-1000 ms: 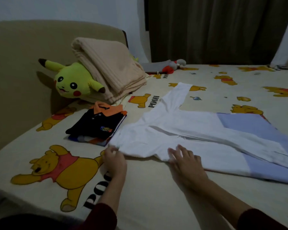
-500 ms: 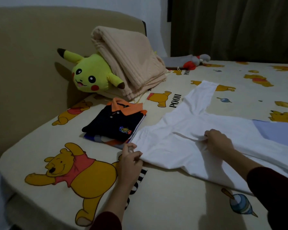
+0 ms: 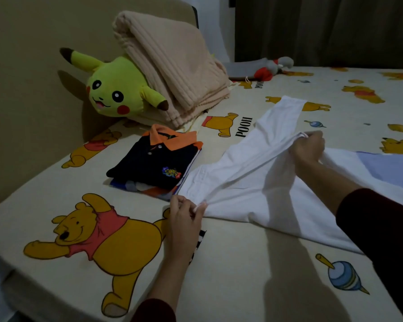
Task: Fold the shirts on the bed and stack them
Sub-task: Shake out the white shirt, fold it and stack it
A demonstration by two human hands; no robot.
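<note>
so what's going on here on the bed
A person is folding a white shirt on the Winnie the Pooh bedsheet. The left hand pinches its near corner, and the right hand grips a bunch of fabric lifted off the sheet. A navy polo with an orange collar already tops a small folded stack beside it.

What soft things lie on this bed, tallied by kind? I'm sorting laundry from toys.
Shirt being folded: 1, the white shirt, gripped by the left hand and right hand.
Folded shirt stack: 1, navy polo on top; count beneath unclear.
Folded blanket: 1, beige blanket.
Plush toys: 2, yellow plush, grey plush.
Total: 5.
</note>
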